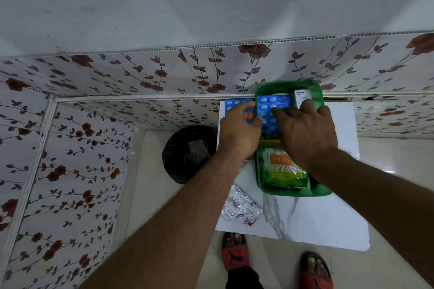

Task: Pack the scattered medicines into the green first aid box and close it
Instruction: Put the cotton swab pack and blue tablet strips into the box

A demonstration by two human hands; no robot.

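Observation:
The green first aid box [323,191] lies open on a small white table [328,225]. Inside it are a cotton bud packet [281,169], a white medicine carton [303,97] and a blue blister strip [272,105]. My right hand [305,131] presses fingers onto that blue strip in the box. My left hand [239,129] grips a second blue blister strip [234,104] just left of the box. A silver foil strip [240,206] lies on the table's near left corner.
A black bin [187,155] stands on the floor left of the table. Flower-patterned wall panels [141,73] rise behind and to the left. My feet in red sandals [234,253] are at the table's near edge.

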